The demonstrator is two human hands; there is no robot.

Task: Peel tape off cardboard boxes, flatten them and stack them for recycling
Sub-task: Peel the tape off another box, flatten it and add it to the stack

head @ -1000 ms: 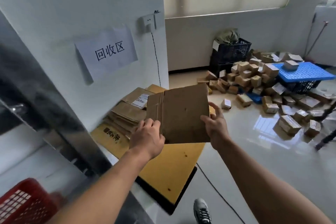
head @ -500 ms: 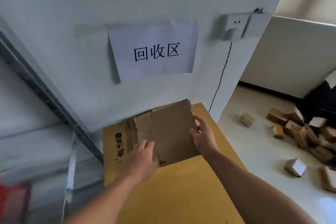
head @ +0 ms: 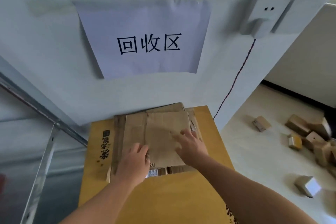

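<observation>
The yellow cardboard sheet [head: 163, 196] lay on the floor under both hands. It carried the pile of flattened boxes [head: 120, 132], which was pushed against the wall beyond the fingertips. The top flattened box [head: 163, 129] lay on this pile, directly under the hands. The left hand [head: 133, 162] and the right hand [head: 190, 145] were apart, each resting flat on that box with loose fingers and gripping nothing.

I judge that the pile could slide toward the wrists if the hands lifted unevenly, because the sheets were not squared. Some edges stuck out beyond the right hand and near the left wrist. A creased flap could also spring up. Whether any tape was on the top box I could not tell.

As for containers, the small cardboard boxes [head: 260, 123] on the floor, well to the right of the right hand, looked closed, so their contents were hidden.
</observation>
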